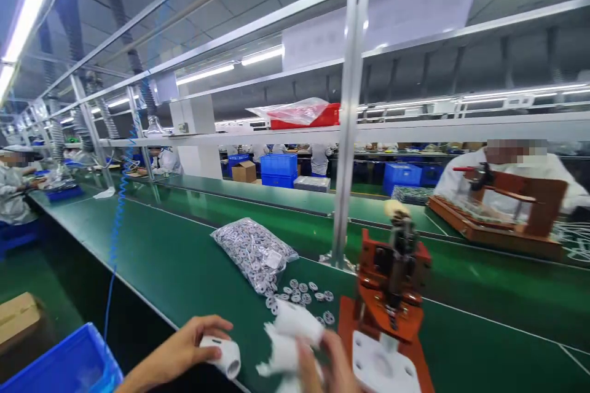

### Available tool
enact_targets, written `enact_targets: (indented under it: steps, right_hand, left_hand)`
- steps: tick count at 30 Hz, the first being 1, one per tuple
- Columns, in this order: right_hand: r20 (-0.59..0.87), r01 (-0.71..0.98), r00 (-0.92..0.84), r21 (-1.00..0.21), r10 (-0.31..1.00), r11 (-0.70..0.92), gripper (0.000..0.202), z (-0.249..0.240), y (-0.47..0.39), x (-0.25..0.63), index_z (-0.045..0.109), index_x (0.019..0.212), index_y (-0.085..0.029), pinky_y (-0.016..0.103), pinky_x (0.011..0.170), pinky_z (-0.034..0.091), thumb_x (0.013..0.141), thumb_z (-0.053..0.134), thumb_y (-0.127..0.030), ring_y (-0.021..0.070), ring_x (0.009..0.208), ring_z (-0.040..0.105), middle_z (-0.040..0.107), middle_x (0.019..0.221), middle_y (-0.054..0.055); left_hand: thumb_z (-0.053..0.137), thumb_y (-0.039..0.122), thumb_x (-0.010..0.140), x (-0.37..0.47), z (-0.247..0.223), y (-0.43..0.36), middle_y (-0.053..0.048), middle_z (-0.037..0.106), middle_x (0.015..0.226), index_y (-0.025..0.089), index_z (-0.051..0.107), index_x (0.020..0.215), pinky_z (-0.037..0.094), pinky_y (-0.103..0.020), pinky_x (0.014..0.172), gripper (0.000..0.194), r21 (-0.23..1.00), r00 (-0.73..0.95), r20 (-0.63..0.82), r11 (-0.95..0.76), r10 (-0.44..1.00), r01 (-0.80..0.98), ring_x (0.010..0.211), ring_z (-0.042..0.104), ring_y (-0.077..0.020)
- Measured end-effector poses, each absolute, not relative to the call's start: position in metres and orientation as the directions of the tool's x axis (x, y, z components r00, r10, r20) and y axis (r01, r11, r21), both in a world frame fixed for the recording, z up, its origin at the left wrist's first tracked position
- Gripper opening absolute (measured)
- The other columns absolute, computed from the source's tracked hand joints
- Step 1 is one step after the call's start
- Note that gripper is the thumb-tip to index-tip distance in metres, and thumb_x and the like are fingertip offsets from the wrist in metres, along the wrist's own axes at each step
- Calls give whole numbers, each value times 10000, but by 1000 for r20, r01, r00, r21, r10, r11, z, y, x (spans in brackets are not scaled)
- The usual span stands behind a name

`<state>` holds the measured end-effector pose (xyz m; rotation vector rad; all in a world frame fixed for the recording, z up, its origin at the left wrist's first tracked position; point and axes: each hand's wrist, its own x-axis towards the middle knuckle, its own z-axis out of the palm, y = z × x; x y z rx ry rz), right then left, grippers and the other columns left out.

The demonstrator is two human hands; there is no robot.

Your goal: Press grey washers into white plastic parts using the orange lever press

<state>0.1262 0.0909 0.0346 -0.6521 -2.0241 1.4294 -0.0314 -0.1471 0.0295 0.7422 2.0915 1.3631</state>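
Currently, the left hand [184, 347] holds a white tubular part [222, 355], to the left of the orange press [409, 320]. Its thumb and fingers are closed around the outer wall, and the round opening points away from the palm. The right hand [335, 363], near the press on its left side, has its thumb and fingers bent around several white pieces [297, 321]; because of the blur, I cannot tell how firmly. I judge the tubular part to be hard plastic: light, stiff and rather slippery, since its surface looks smooth. It is best taken by the sides of the wall, with the rim left free. The white pieces seem to have uneven edges, so they may be more fragile there, and a grip around the middle looks safer. Small grey discs [305, 298] lie left of the press, and a filled clear bag [251, 250] lies farther left.
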Motion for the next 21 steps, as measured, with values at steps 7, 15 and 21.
enact_targets:
  steps: [7,15,21]
  right_hand:
    - [23,182,-942,-803,334,568,164,70,14,-61,630,1035,-189,316,791,532,962,548,-311,237,923,719,748,954,66]
    - [32,216,-957,-586,288,781,286,40,-38,-120,568,1250,-139,399,839,542,1017,423,-215,301,1058,693,628,1242,195]
    - [158,155,-957,-435,245,887,361,26,-43,-135,571,1275,-75,429,844,538,1029,327,-178,346,1156,587,601,1229,264]
  left_hand:
    - [702,527,795,-146,33,-236,-86,767,1135,194,592,1278,508,-395,959,597,870,-798,-91,437,596,227,1056,700,-284]
    - [569,562,888,-203,14,-252,-104,710,1262,207,680,1215,464,-431,1039,495,674,-833,66,591,550,443,1183,618,-305]
    - [495,499,957,-191,-14,-241,-80,623,1404,257,575,1385,383,-481,1139,499,497,-817,214,661,535,563,1323,516,-294]
